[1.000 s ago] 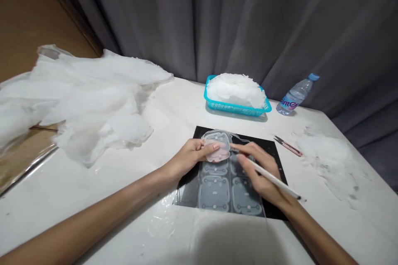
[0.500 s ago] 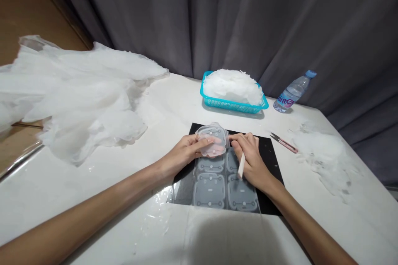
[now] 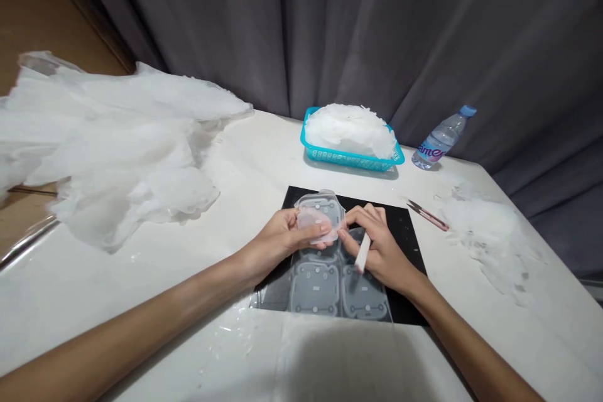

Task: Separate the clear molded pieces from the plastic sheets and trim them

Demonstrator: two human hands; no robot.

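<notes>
My left hand (image 3: 287, 230) grips a thin translucent moulded piece (image 3: 332, 208), rounded-square, with its thumb lying across the front. At that piece's right edge, the fingertips of my right hand (image 3: 374, 235) pinch. A slim pale stick-like tool (image 3: 362, 253) is tucked in the same hand and points down toward me; what its other end looks like is hidden. Beneath both hands lies a clear sheet of similar rounded-square shapes (image 3: 315, 289), on a black board (image 3: 402, 264). My fingers cover part of the upper shapes.
A turquoise basket (image 3: 351, 160) heaped with white translucent pieces stands behind the board. To its right is a water bottle (image 3: 436, 144). Small thread snips (image 3: 428, 215) lie beside translucent scraps (image 3: 492, 239). A large pile of white translucent sheets (image 3: 127, 144) covers the left side.
My left thumb has slid farther across the moulded piece. My right thumb and finger have closed on its right edge. The view has shifted slightly.
</notes>
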